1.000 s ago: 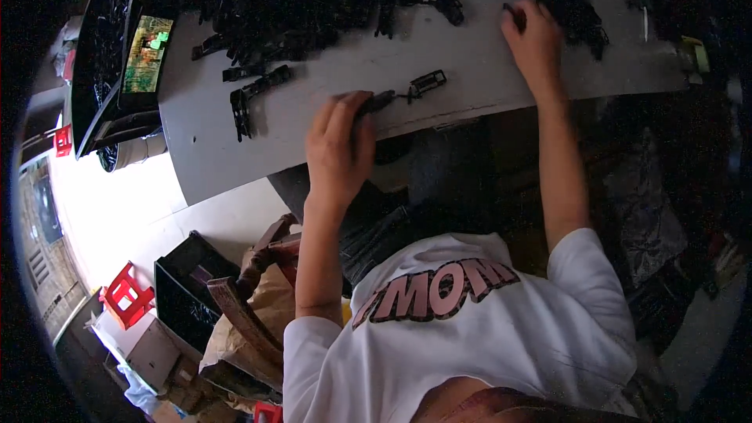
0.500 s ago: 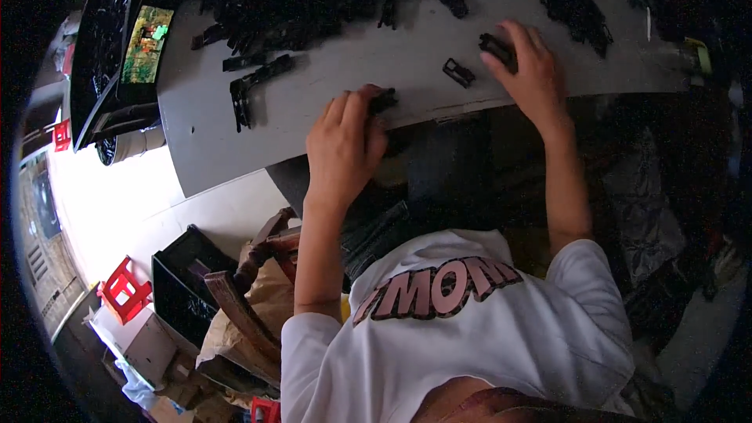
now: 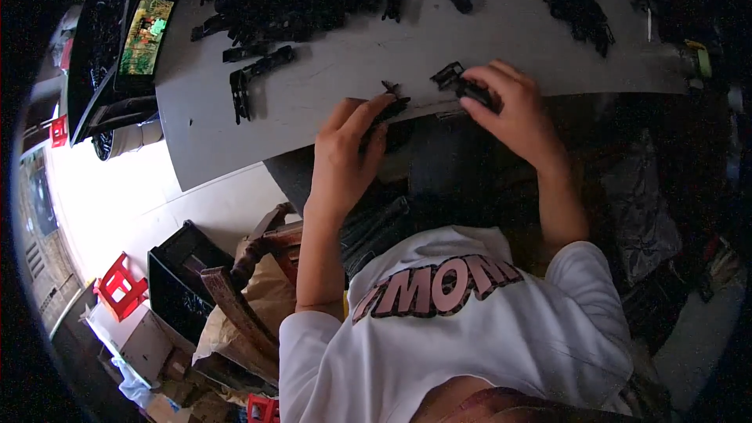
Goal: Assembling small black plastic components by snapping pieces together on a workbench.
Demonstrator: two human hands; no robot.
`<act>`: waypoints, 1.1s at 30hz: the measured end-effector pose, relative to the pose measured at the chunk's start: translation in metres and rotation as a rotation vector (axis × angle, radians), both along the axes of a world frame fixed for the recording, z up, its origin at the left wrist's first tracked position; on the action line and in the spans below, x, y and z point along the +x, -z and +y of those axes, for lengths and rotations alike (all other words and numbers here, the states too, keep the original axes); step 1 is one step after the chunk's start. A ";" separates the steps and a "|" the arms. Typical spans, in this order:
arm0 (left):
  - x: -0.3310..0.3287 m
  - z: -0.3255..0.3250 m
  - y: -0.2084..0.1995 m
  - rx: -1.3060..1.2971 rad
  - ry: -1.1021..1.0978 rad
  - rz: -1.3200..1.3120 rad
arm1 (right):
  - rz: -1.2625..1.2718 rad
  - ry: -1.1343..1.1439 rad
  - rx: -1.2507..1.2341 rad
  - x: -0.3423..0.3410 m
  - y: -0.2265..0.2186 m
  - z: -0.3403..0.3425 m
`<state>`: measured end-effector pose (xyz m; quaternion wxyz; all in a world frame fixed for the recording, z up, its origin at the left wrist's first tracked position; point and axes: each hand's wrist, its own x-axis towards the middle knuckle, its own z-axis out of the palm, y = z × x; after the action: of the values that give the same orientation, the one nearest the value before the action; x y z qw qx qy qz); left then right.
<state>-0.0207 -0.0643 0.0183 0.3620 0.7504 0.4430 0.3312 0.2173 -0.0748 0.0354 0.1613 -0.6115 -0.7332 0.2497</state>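
While the person leans in over the work, a white T-shirt [image 3: 470,345] fills the spot nearest me, its short sleeves leaving both forearms bare. To the person's left, a wooden chair [image 3: 227,298] stands against a crumpled brown paper bag [image 3: 258,294], with a black crate [image 3: 184,266] and a red plastic stool [image 3: 121,288] just past them.

Both arms reach forward, elbows bent and a little spread. The left hand [image 3: 345,141] sits at the near edge of the tabletop [image 3: 313,106], back upward, knuckles arched; its fingers are closed on a slim black part [image 3: 398,104], whose end pokes out beyond the fingertips. Across from it, the right hand [image 3: 509,102] angles inward from its forearm, thumb below and fingers above, clamped on a chunky black part [image 3: 476,92]. At those fingertips is an open-framed black piece [image 3: 448,76]; whether it is joined to the held part, I cannot tell.

Farther up on the left, a few loose black parts [image 3: 258,66] lie apart from the hands. Behind them spreads a dark heap of similar parts [image 3: 298,4], and a lit screen [image 3: 147,35] leans at the tabletop's left end.
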 end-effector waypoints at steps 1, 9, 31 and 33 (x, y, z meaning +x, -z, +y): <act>0.000 0.000 0.000 0.002 -0.007 0.000 | 0.035 0.057 0.048 0.001 0.002 0.002; -0.005 -0.003 0.007 -0.140 -0.157 -0.088 | -0.023 -0.149 0.346 -0.002 0.005 0.020; 0.021 0.002 0.015 -0.095 -0.124 -0.106 | 0.019 -0.255 0.321 -0.060 0.005 0.009; 0.020 0.006 0.021 0.018 -0.117 -0.083 | -0.094 -0.260 0.382 -0.064 0.002 0.008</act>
<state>-0.0009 -0.0581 -0.0023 0.3536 0.7119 0.4677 0.3867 0.1529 -0.0665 0.0329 0.2064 -0.4810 -0.8466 0.0965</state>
